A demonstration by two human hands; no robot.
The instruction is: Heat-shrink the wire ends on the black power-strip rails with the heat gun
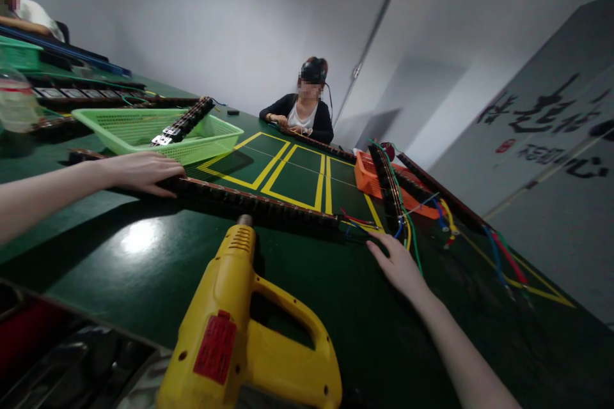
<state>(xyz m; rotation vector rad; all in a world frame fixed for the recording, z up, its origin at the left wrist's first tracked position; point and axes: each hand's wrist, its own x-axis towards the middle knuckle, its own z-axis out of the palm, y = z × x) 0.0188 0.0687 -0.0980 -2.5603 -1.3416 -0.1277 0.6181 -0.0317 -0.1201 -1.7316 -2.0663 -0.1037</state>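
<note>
A long, dark, segmented strip with a copper-coloured edge (259,203) lies across the green table. My left hand (144,171) is over its left part, with fingers across the far side and thumb along the near side, closed around it. Thin red and blue wires (357,220) come out of the strip's right end. Just beside them is my right hand (396,262), fingers stretched out and thumb apart; whether a fingertip touches a wire I cannot tell. In front of me is a yellow heat gun (249,332), its metal nozzle pointing at the strip.
A green basket (158,134) with a dark strip across it stands beyond my left hand. At right, an orange basket (367,172) has wired strips leaning on it. A co-worker (304,108) sits opposite; another person (33,16) is far left, beyond a plastic bottle (16,102).
</note>
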